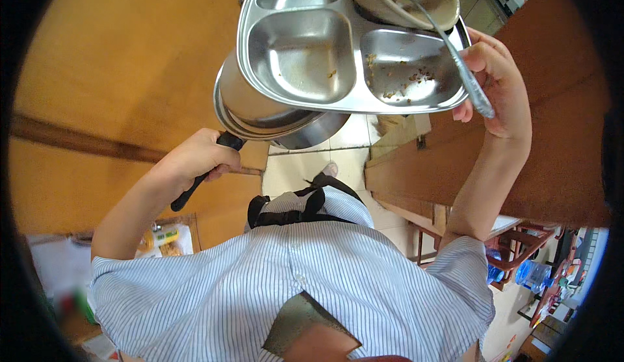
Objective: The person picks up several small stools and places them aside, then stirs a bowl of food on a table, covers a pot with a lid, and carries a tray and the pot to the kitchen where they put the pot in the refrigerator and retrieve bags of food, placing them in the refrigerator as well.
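Observation:
My left hand (200,155) is closed around the black handle (187,196) of a steel saucepan (312,130). The pan hangs partly beneath a divided stainless-steel food tray (358,69), which hides much of its mouth. My right hand (504,79) grips that tray by its right edge. Brown food crumbs lie in the tray's near right compartment, and a few bits are in the near left one. A beige bowl (438,3) sits tilted at the tray's far side. A metal spoon (453,52) leans from the bowl across the tray's edge, its handle beside my right thumb.
Wooden panels, apparently doors, stand close on the left (122,69) and right (551,133). Between them runs a pale tiled floor (346,159). A reddish-brown wooden chair (524,250) and a large blue water bottle (534,274) are at lower right. Packaged goods (165,237) lie at lower left.

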The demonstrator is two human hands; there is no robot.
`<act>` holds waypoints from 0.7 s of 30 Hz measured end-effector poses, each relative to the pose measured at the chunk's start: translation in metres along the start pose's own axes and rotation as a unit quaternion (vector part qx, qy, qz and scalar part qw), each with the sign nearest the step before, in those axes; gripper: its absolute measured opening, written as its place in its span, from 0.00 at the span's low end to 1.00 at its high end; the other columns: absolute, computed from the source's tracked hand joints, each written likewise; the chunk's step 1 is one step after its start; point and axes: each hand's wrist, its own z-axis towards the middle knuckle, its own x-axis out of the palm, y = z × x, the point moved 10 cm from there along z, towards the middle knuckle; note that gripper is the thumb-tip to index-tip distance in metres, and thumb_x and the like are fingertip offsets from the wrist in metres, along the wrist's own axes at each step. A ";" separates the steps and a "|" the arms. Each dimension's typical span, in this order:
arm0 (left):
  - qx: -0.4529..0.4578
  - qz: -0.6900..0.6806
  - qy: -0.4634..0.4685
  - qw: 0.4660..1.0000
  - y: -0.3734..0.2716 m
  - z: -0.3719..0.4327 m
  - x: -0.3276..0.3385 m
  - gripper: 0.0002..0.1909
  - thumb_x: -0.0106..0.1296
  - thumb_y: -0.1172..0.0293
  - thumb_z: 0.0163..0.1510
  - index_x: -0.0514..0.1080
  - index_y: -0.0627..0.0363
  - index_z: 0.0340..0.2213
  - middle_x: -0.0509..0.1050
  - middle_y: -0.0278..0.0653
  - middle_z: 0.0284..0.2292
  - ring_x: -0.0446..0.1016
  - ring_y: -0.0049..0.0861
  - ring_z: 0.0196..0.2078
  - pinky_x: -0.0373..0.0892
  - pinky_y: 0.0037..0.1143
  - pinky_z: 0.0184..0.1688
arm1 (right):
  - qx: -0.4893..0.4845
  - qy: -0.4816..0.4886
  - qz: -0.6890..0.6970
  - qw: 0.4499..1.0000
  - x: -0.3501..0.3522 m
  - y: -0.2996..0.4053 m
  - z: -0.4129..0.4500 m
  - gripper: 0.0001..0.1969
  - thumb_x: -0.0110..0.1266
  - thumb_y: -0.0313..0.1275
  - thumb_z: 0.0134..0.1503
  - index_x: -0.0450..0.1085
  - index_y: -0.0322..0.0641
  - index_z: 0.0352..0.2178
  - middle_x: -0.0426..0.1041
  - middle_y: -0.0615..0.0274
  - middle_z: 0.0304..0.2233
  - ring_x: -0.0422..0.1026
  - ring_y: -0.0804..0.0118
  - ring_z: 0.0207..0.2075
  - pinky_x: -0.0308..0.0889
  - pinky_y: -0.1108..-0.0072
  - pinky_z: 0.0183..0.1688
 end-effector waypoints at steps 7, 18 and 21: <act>0.022 -0.013 0.005 1.000 -0.091 0.051 0.002 0.10 0.52 0.76 0.35 0.61 0.56 0.10 0.61 0.31 0.10 0.58 0.16 0.11 0.53 0.19 0.14 | -0.009 -0.005 0.042 0.999 -0.055 0.007 0.060 0.11 0.47 0.26 0.46 0.66 0.24 0.28 0.68 0.61 0.13 0.66 0.76 0.08 0.62 0.88 0.09; 0.075 0.043 -0.010 0.996 -0.190 0.029 0.040 0.07 0.51 0.75 0.36 0.63 0.57 0.15 0.60 0.31 0.10 0.58 0.17 0.11 0.53 0.19 0.12 | -0.044 -0.029 0.009 0.999 -0.116 0.059 0.037 0.16 0.52 0.32 0.43 0.68 0.27 0.31 0.69 0.64 0.18 0.64 0.82 0.10 0.60 0.94 0.11; 0.147 0.048 0.026 0.988 -0.220 0.023 0.033 0.06 0.49 0.78 0.38 0.65 0.62 0.23 0.60 0.29 0.11 0.58 0.14 0.11 0.52 0.18 0.12 | -0.036 -0.038 0.021 0.998 -0.109 0.073 0.029 0.16 0.51 0.30 0.43 0.69 0.26 0.32 0.69 0.61 0.15 0.66 0.77 0.09 0.62 0.89 0.11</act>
